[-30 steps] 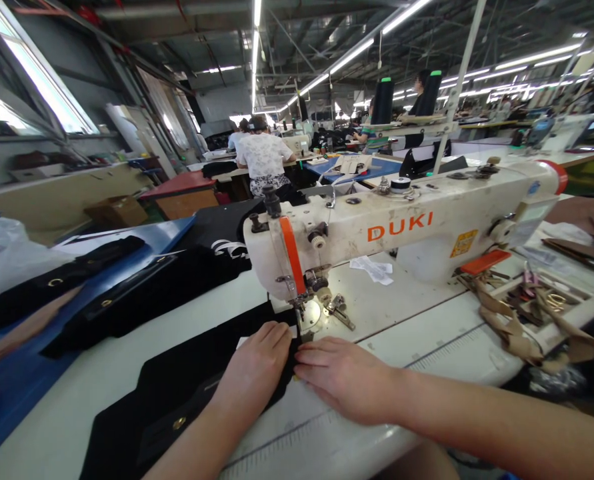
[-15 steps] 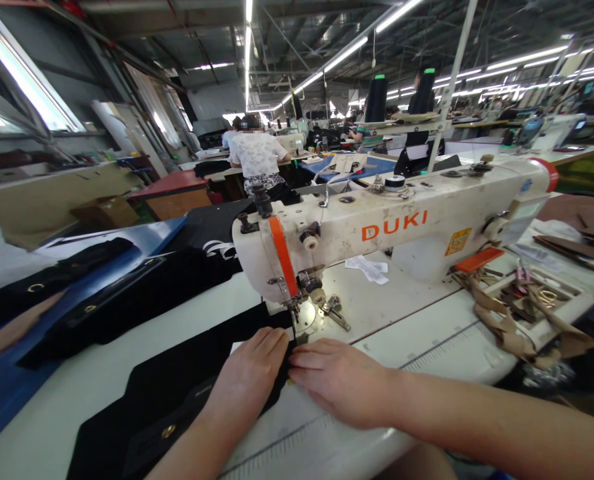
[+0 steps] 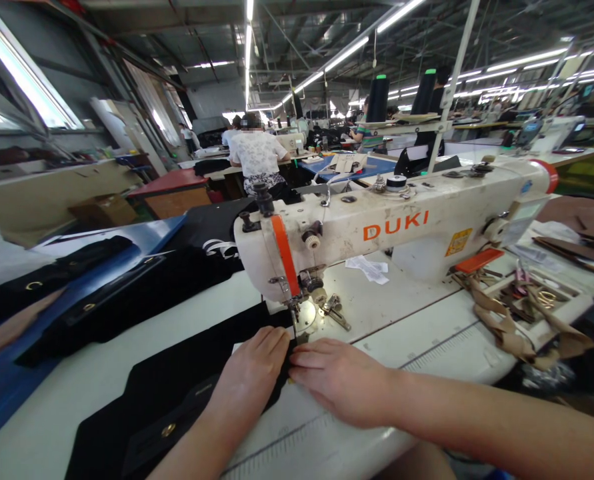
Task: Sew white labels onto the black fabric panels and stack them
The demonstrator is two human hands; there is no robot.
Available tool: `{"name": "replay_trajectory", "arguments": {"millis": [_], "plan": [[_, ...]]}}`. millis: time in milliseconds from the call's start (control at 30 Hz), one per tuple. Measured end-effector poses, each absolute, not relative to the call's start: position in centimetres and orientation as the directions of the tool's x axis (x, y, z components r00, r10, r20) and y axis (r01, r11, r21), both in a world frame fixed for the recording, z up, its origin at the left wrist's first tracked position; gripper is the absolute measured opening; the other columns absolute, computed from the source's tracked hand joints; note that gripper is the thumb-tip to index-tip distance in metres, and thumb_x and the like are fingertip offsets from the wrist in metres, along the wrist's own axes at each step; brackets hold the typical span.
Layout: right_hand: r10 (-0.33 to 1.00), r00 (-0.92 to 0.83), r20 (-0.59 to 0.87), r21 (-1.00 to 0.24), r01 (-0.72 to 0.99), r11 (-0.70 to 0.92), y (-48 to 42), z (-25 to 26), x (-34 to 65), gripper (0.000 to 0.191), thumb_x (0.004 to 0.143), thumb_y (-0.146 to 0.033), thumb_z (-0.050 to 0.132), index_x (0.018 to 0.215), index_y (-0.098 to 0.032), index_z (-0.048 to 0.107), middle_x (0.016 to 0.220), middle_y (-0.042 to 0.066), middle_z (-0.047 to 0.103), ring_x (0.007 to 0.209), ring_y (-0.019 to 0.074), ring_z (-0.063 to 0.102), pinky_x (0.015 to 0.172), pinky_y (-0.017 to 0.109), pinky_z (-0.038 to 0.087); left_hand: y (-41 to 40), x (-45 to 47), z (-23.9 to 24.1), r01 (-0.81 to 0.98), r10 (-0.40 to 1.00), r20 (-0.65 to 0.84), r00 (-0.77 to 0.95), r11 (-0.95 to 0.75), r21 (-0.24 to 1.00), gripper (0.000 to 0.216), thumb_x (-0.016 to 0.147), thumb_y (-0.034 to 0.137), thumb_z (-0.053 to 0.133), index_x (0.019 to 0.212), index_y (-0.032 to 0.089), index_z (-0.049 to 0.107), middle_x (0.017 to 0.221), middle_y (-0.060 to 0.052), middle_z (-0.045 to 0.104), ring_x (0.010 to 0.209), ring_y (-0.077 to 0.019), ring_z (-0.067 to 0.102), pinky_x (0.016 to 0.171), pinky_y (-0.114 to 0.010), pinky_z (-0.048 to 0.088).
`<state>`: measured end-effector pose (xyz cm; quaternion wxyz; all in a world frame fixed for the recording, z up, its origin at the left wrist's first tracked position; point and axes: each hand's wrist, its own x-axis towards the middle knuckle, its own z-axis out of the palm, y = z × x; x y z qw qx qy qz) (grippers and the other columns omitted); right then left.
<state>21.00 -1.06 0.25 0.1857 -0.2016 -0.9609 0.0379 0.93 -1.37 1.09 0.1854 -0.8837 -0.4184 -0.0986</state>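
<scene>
A black fabric panel (image 3: 177,360) with a gold eyelet lies on the pale machine bed, its far right corner at the presser foot of the sewing machine (image 3: 337,233). My left hand (image 3: 257,363) presses on the panel's right end with its fingers bent and close together. A small white piece shows beside those fingers. Just right of it, my right hand (image 3: 337,380) has its fingers together at the panel's right edge, close below the needle area. Its fingertips pinch the edge, though the grip is partly hidden. The needle plate (image 3: 305,317) is lit by the machine's lamp.
To the left, more black pieces with eyelets (image 3: 127,287) lie on a blue surface, where another person's forearm (image 3: 21,327) reaches in. A tray (image 3: 571,307) with brown strips and small tools sits at the right. White labels (image 3: 367,269) lie behind the needle. Another person (image 3: 259,157) works ahead.
</scene>
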Motion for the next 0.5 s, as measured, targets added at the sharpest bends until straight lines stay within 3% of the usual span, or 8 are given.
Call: {"name": "replay_trajectory", "arguments": {"millis": [233,333,500], "plan": [[0.452,-0.834,0.315,-0.178,0.416,0.892,0.8,1.4,21.2,0.024,0.096,-0.019,0.044,0.106,-0.013,0.066,0.095,0.006,0.067,0.092,0.0182,0.057,0.09,0.03,0.044,-1.5,0.9,1.0,0.793,0.746,0.268,0.61,-0.576,-0.198,0.037,0.083,0.0,0.04,0.107,0.01,0.066,0.104,-0.013,0.07,0.096,-0.0242,0.065,0.085,-0.038,0.057],[0.494,-0.808,0.321,-0.135,0.477,0.869,2.3,1.4,21.0,0.021,0.095,-0.021,0.048,0.101,-0.013,0.066,0.09,0.007,0.066,0.089,0.0197,0.056,0.087,0.032,0.045,-1.7,0.4,0.5,0.803,0.746,0.304,0.592,-0.58,-0.139,0.034,0.089,0.011,0.041,0.11,0.01,0.067,0.108,-0.014,0.07,0.104,-0.0258,0.064,0.092,-0.042,0.055],[0.454,-0.82,0.349,-0.052,0.467,0.883,3.4,0.9,20.5,0.016,0.093,-0.021,0.052,0.094,-0.014,0.066,0.088,0.007,0.063,0.088,0.021,0.053,0.084,0.034,0.044,-2.3,-0.1,0.0,0.844,0.802,0.317,0.506,-0.536,0.01,0.038,0.093,0.026,0.041,0.123,0.015,0.062,0.128,-0.011,0.064,0.118,-0.024,0.059,0.101,-0.042,0.051]]}}
